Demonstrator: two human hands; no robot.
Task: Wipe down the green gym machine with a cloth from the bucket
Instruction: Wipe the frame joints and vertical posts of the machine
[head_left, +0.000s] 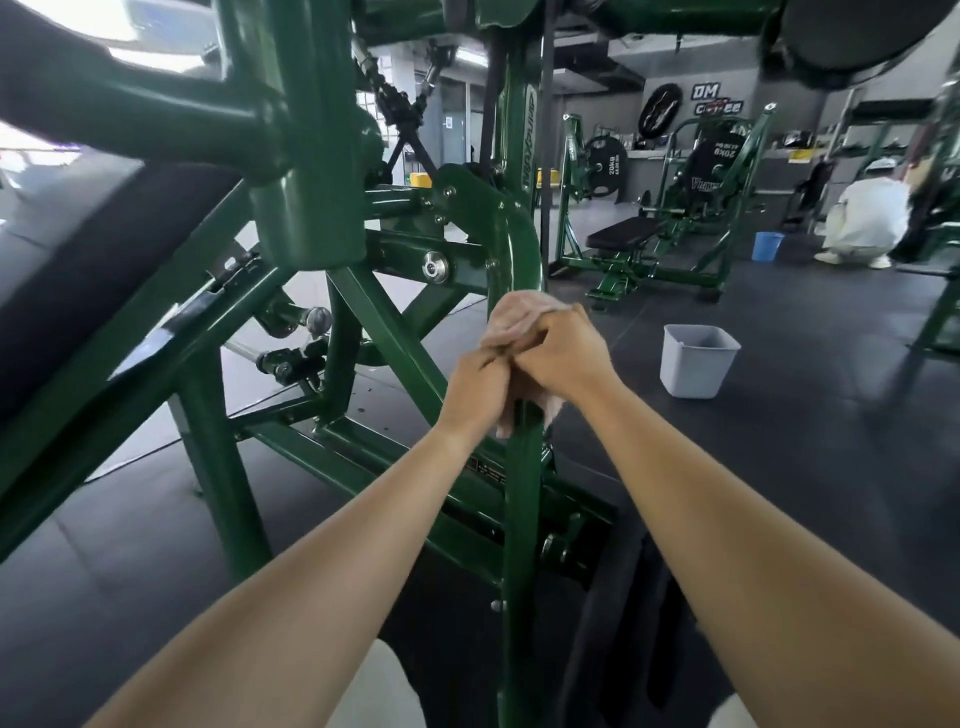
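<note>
At mid-height on the upright post (522, 519) of the green gym machine (306, 171), dead ahead and within reach of both arms: left hand (480, 387) and right hand (563, 353) clasped together round the tube, fingers curled, pinching a pale cloth (511, 317) against the paint. Cloth bunched above the knuckles, a loose tail hanging out below the right hand. Extent of cloth round the far side of the post: hidden behind the hands, not possible to tell.

Long axis of the post: near vertical, from the curved bend (519, 228) above the hands down to the base frame (415, 483). So, most likely, a stroke along that axis, up or down, not across. Right hand a touch higher and further forward, left hand lower and nearer the body. Neither clearly closer to the work, both already on it.

Off to the right on the floor (779, 467), well apart from the post: grey bucket (698, 361), open-topped, out of reach without letting go.

Judged mid-wipe, with plenty of frame probably left to cover: diagonal braces (395, 338) to the left, pivot housing (306, 228) above. Risk to watch: cloth slipping from the shared grip on a long pull.
</note>
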